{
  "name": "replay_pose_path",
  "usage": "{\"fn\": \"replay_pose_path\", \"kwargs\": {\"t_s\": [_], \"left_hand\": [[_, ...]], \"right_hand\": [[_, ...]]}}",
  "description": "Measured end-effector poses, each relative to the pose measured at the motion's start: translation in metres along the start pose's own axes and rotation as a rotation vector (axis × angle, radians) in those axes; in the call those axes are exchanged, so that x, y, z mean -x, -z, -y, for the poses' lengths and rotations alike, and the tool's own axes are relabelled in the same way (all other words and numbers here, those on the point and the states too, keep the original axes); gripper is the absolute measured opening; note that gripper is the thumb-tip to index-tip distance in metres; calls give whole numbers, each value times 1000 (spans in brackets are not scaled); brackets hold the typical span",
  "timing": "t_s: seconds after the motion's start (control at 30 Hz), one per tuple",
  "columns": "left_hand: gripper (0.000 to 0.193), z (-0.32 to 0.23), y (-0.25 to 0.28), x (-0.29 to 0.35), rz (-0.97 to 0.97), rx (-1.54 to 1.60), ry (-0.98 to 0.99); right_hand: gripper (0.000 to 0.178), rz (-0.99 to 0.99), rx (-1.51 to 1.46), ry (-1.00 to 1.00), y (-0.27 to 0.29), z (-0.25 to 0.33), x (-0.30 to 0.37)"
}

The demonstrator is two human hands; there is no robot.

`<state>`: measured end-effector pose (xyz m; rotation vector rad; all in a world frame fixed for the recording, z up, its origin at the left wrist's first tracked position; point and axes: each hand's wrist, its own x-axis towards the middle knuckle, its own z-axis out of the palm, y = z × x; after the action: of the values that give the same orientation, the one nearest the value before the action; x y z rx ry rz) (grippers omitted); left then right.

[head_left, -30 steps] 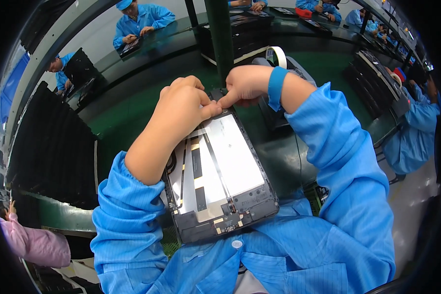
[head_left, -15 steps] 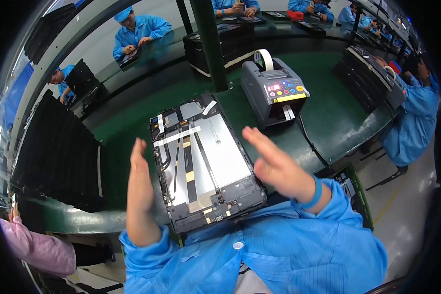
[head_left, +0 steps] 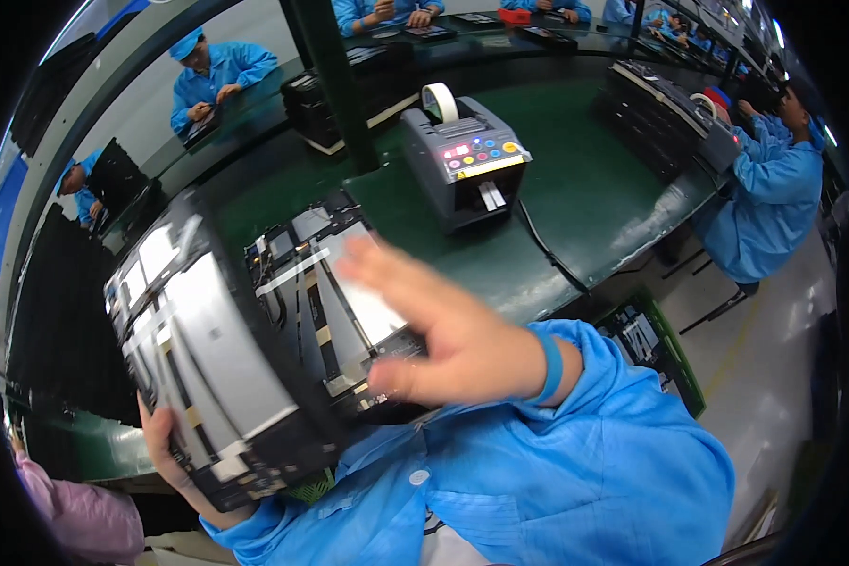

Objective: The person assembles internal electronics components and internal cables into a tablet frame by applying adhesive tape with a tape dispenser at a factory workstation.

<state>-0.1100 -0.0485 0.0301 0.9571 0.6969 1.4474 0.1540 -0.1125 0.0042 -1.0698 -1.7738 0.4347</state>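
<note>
Green counter (head_left: 575, 170) stretches back. Left hand (head_left: 167, 451) grips one tablet (head_left: 219, 344) (it's blurry). Empty right hand (head_left: 448, 347) spreads over another tablet (head_left: 317, 307).

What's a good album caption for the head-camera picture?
Left hand holding an opened tablet-like device; blurred right hand open over a second device.

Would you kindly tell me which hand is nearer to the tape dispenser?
Right: the right hand is apart from the tape dispenser, on its near side; the left hand is farther off to the left, holding a tablet.
</note>
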Motion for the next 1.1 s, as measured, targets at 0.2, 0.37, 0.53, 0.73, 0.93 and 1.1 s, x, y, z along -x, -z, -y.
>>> {"fn": "replay_pose_path", "kwargs": {"t_s": [0.2, 0.37, 0.53, 0.73, 0.93, 1.1], "left_hand": [[51, 20, 160, -63, 216, -74, 166], [64, 63, 221, -118, 259, -286, 336], [64, 65, 193, -135, 150, -652, 210], [47, 27, 85, -69, 254, -760, -201], [42, 28, -32, -7, 812, -813, -389], [17, 39, -35, -12, 766, -794, -596]], "right_hand": [[34, -907, -240, -507, 52, -93, 42], [36, -672, -522, -947, 71, -115, 34], [20, -723, -525, -820, 72, -129, 31], [16, -501, -417, -520, 51, -63, 19], [9, 265, 23, 11, 2, 17, -22], [15, 160, 213, 213, -2, 19, -34]]}}
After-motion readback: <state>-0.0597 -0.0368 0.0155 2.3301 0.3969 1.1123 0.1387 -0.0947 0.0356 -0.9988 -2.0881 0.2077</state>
